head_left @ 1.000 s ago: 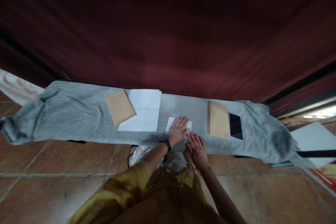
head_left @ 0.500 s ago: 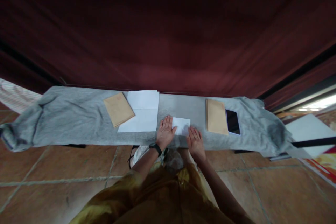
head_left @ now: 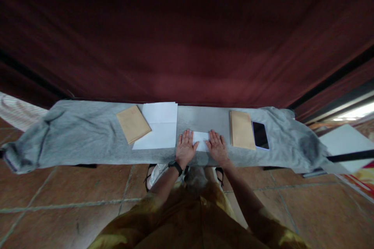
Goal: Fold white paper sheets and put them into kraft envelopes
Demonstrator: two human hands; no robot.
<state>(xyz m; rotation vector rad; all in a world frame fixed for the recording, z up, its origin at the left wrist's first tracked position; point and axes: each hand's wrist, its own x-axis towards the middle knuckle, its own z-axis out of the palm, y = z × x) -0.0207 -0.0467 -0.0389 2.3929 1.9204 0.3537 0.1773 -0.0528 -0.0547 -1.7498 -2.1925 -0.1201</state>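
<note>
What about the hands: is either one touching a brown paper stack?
No, the left hand and right hand lie at opposite ends of the small white paper, both apart from the brown paper stacks.

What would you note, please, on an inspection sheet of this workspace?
Surface: grey cloth, wrinkled toward both ends.
Work item: small white paper, lying flat.
Clutter: left brown stack overlaps white sheets; right brown stack lies beside a phone.
Hands: left hand and right hand palm down at the paper's opposite sides.
Cables: nothing seen.
Surroundings: dark red backdrop ahead, tiled floor below.
</note>
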